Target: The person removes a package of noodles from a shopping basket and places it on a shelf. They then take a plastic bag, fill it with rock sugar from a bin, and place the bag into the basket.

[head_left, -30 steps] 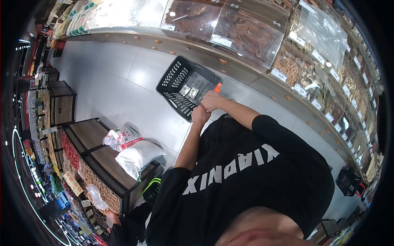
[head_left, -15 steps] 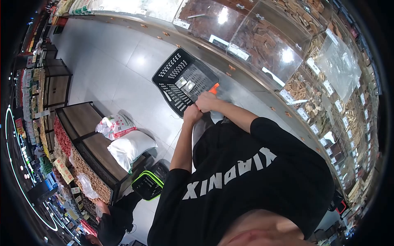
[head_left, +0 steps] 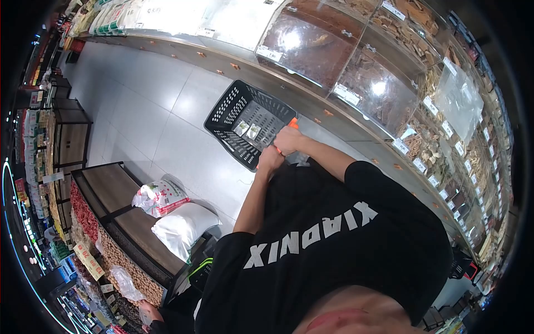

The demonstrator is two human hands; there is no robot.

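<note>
A black perforated shopping basket (head_left: 225,114) hangs or stands in front of me, its open top facing up toward me. On its bottom lie two small packs (head_left: 252,131) with white and green on them; what they contain is too small to tell. My left hand (head_left: 271,158) is closed around the basket's orange handle (head_left: 294,122). Close beside it, my right hand (head_left: 288,139) grips the same handle, with a bit of orange showing between the two. The handle's middle is mostly covered by my fingers.
Clear-lidded bins (head_left: 311,39) of dry goods with price tags line the right side. At left are a display stand (head_left: 119,189), two white sacks (head_left: 183,225) on the floor and a green-rimmed basket (head_left: 200,271). Another person's hand (head_left: 149,312) reaches to the nuts.
The stand, sacks and green-rimmed basket have shifted lower in view, and the bins have slid as I move forward. Both hands keep hold of the basket, which sits slightly lower in view.
</note>
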